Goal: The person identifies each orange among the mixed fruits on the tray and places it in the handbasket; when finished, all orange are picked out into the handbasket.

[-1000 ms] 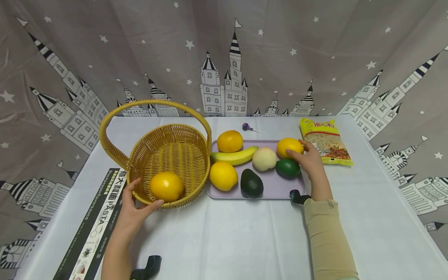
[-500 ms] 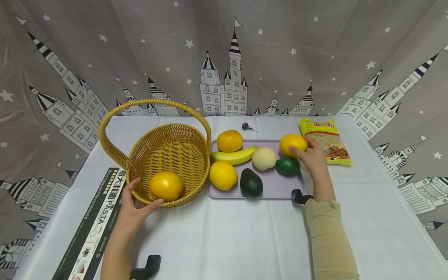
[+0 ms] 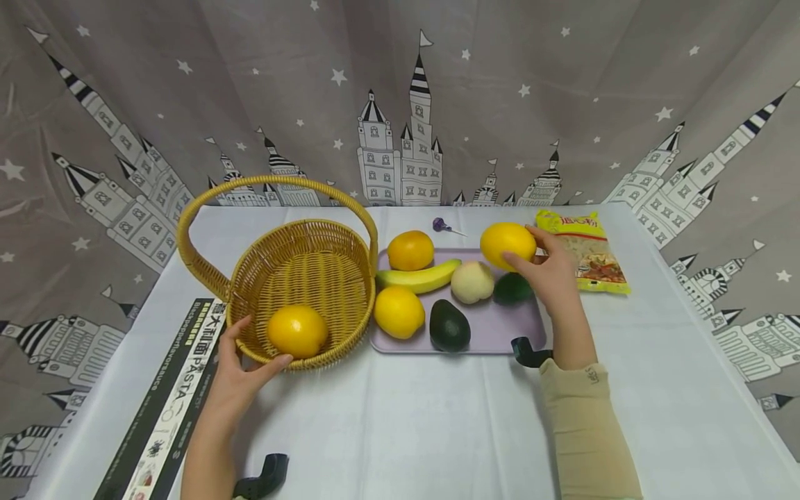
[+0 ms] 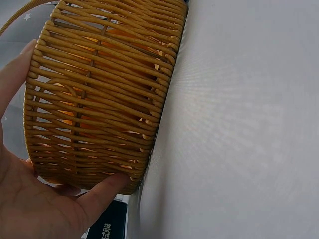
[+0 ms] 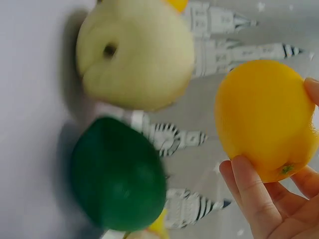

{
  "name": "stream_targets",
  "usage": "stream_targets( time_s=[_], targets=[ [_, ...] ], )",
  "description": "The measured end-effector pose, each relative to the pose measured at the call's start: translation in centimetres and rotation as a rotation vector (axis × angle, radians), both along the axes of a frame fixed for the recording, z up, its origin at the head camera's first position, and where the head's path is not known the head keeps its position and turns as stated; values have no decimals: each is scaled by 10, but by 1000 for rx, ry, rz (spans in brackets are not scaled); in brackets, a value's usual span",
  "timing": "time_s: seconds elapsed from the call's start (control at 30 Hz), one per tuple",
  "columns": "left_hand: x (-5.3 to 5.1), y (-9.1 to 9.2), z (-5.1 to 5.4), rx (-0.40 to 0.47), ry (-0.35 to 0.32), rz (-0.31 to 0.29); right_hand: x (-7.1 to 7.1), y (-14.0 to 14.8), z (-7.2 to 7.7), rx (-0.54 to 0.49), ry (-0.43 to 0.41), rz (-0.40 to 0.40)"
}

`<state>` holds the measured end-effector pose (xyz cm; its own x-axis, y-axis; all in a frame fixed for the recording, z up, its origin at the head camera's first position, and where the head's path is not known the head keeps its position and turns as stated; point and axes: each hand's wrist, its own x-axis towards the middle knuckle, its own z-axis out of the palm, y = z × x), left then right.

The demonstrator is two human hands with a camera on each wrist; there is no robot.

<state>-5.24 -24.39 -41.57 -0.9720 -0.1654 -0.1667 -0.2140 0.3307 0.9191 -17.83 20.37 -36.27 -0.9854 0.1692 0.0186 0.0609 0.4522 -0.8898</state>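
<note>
Nearest, on table (image 3: pixel 450 423) in white cloth: L hand (image 3: pixel 240 378) clamped on near L side of wicker basket (image 3: pixel 315 274), w/ amber fruit (image 3: pixel 297 332) inside; long pasta box (image 3: pixel 171 410) just beside, to L. At R, well apart from the other: R hand (image 3: pixel 556 271) in tan sleeve (image 3: pixel 584 430), gripping orange fruit (image 3: pixel 507 244) aloft by far R corner of lilac tray (image 3: pixel 496 333). On tray, roughly near to far: dk avocado (image 3: pixel 450 326), lemon-yellow fruit (image 3: pixel 399 313), green fruit (image 3: pixel 512 289), pale peach (image 3: pixel 472 282), banana (image 3: pixel 421 279), golden fruit (image 3: pixel 410 251). Behind R hand: yellow food bag (image 3: pixel 590 257); past tray's far edge, purple lollipop (image 3: pixel 441 226). Bkgd: gray curtain (image 3: pixel 250 55) w/ castles & stars.

L wrist view only: basket's outer wall up close, bits of orange color thru gaps, a digit pressed low on weave. R wrist view only: green stem mark on held fruit, dk hollow in peach. Head view only: lollipop, sleeve.
</note>
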Motion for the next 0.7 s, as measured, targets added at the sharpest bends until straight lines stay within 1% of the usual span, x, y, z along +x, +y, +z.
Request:
stream_targets(
  time_s=[0.27,0.47,0.57,0.7],
  targets=[
    [1,0,1,-10,2,-7,13,-33,7,18,15,109],
    [-1,0,1,-7,10,1,25,-60,12,-20,3,241],
    [0,-1,0,-4,14,-7,30,-74,13,-19,3,310],
    [1,-2,-1,-11,22,-19,36,-93,12,-29,23,397]
  ],
)
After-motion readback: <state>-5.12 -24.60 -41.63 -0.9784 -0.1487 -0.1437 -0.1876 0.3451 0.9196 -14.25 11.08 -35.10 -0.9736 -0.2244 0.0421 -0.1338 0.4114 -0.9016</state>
